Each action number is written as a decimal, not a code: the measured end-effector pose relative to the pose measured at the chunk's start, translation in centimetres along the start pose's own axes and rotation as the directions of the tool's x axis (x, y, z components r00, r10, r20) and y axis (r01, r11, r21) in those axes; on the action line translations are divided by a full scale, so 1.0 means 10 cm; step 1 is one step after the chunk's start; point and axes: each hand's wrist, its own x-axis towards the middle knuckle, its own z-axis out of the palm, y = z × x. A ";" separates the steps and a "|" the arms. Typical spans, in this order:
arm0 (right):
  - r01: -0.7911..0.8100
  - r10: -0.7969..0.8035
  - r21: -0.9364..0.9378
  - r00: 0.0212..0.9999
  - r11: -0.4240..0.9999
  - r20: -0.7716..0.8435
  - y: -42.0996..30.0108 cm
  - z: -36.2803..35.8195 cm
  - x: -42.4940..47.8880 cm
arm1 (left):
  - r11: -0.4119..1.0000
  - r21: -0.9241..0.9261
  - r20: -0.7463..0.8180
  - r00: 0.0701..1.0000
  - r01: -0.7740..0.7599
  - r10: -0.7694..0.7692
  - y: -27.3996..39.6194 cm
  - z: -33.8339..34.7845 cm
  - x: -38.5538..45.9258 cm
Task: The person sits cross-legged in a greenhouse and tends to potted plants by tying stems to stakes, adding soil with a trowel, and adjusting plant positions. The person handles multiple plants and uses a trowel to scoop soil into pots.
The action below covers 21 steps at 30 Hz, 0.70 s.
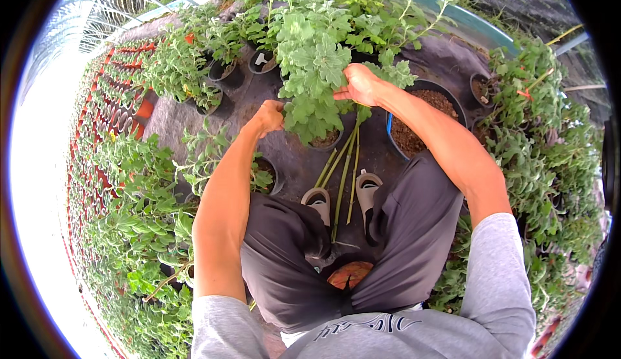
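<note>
A tall bunch of leafy green stems (315,63) stands before me, over a dark pot (326,141) of soil. My right hand (360,85) grips it from the right side, its fingers partly among the leaves. At the bunch's lower left edge is my left hand (270,116), with curled fingers; leaves hide the fingertips, so whether it pinches anything is unclear. Several long bare green stalks (345,174) run down from below the foliage, their lower ends between my shoes (318,203). They meet just under my right hand.
A large black pot (458,99) of brown growing medium (412,128) stands right of my knees. Potted leafy plants (170,63) crowd the left, others (529,165) the right. Rows of red-brown pots (143,109) lie beyond. Dark ground cloth (170,116) covers the floor; a pale blue rail (485,26) curves behind.
</note>
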 end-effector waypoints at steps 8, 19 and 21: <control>0.048 -0.050 -0.031 0.997 0.998 -0.057 0.06 0.21 0.23 | 0.858 -0.492 0.189 0.980 0.145 -0.057 0.26 0.28 -0.34; -0.235 -0.008 -0.489 0.896 0.840 -0.444 0.48 -0.15 0.16 | 0.596 -0.790 0.173 0.985 0.144 -0.008 0.20 0.22 -0.31; -0.235 -0.002 -0.465 0.891 0.854 -0.455 0.52 -0.10 0.20 | 0.598 -0.785 0.185 0.982 0.163 -0.026 0.12 0.20 -0.30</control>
